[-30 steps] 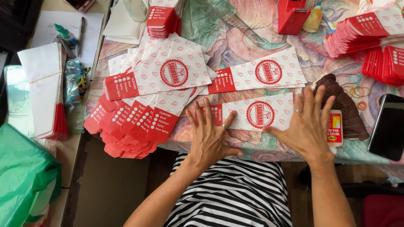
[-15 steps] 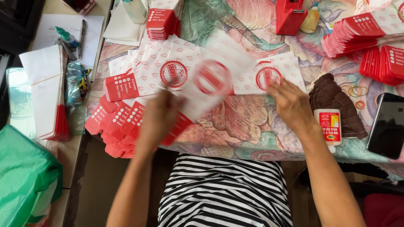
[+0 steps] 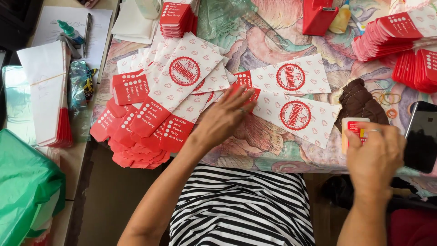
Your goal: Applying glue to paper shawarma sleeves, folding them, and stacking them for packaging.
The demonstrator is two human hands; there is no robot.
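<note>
A red tape dispenser (image 3: 317,16), rubber bands (image 3: 386,101), a dark phone (image 3: 421,136), a pen (image 3: 87,34), a green bag (image 3: 25,187)

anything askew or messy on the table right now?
Yes: the pile of red-and-white paper sleeves by the left hand is fanned out unevenly, and its lowest red ends hang over the table edge. The stacks at top right look tidier. Nothing looks spilled or torn.
</note>
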